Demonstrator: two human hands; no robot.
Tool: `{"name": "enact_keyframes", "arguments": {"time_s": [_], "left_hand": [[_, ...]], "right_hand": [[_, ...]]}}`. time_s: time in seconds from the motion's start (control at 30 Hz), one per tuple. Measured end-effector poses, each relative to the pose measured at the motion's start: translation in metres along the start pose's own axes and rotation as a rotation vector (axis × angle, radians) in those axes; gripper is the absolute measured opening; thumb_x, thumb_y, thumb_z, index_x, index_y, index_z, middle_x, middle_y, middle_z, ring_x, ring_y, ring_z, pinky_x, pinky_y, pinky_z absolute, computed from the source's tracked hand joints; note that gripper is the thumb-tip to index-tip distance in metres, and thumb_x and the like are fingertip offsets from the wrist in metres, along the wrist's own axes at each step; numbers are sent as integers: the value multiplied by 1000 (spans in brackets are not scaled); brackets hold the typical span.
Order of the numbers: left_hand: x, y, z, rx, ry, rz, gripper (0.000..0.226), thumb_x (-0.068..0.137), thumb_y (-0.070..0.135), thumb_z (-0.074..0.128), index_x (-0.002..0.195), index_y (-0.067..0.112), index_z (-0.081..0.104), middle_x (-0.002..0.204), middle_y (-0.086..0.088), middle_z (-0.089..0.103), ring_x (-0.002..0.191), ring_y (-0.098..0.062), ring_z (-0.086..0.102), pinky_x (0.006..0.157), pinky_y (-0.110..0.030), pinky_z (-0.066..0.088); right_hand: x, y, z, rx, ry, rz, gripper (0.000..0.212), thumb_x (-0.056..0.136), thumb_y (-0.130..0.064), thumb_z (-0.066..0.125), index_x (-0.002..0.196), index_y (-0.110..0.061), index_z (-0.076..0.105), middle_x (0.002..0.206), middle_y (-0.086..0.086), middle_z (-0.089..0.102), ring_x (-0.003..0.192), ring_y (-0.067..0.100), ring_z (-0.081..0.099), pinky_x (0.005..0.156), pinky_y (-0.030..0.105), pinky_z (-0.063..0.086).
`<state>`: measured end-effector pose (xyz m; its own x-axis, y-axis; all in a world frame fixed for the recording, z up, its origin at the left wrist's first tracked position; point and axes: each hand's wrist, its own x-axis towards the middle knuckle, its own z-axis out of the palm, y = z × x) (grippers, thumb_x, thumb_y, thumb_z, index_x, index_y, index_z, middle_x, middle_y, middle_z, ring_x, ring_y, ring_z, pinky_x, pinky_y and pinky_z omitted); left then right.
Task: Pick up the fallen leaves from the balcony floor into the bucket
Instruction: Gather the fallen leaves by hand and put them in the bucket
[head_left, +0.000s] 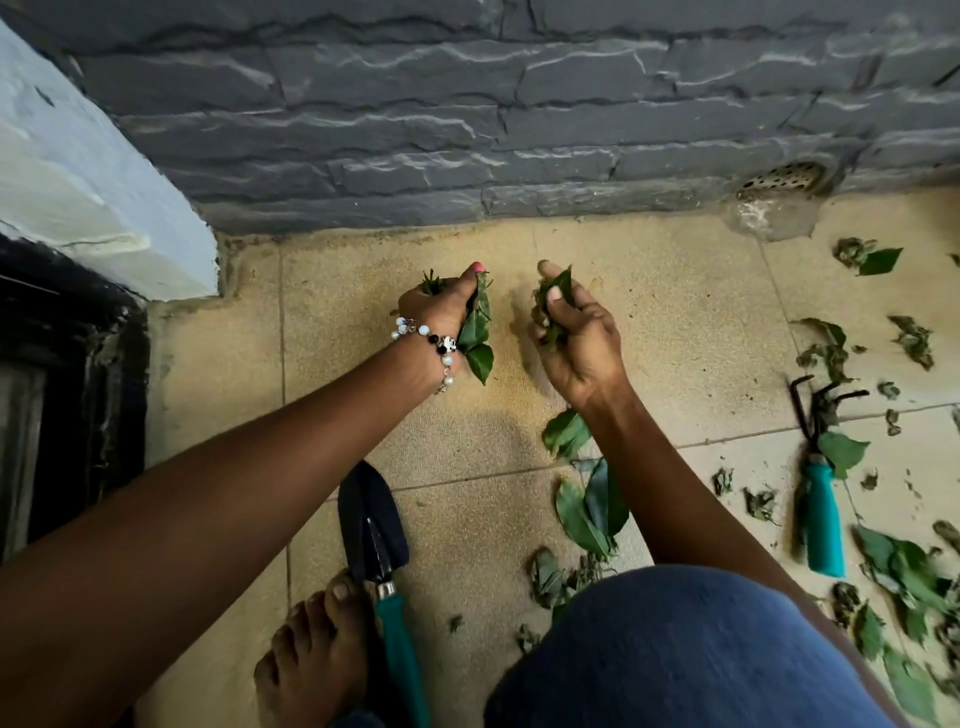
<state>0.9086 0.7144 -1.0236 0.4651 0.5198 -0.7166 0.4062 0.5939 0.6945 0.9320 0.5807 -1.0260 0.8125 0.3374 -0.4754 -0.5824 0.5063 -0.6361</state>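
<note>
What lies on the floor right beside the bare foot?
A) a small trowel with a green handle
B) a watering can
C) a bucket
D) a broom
A: a small trowel with a dark blade and a green handle lies on the tiles right next to the bare foot; no bucket, broom or watering can shows anywhere in the view.

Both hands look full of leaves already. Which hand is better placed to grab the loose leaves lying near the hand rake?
Probably the right hand. The remaining leaves and the rake lie on its side; the left hand sits across from them, over bare tile. Both hold leaves, and no bucket is in view.
</note>
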Motion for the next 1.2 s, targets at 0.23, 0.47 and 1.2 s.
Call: {"name": "enact_keyframes", "arguments": {"time_s": [0.23,0.47,1.2], "left_hand": [[-25,58,16,-219,9,-66,24,84,26,75,77,8,62,82,-11,70,72,-27,69,79,-49,58],[-117,158,35,-395,-29,-46,25,96,22,59,77,6,57,78,-14,68,73,-28,66,83,-52,56],[-704,369,195,-22,-613,-71,20,92,3,60,72,4,64,66,-8,70,69,-28,66,85,-49,55]], "right_hand": [[-12,-11,94,353,71,65,28,94,-3,34,82,-4,59,69,6,64,65,19,63,74,35,55],[-57,-81,189,438,39,-48,35,91,-3,29,77,-1,61,83,11,69,87,26,64,98,39,47],[-491,-527,331,449,370,-652,41,88,6,36,125,9,53,130,28,55,116,37,57,104,45,45]]}}
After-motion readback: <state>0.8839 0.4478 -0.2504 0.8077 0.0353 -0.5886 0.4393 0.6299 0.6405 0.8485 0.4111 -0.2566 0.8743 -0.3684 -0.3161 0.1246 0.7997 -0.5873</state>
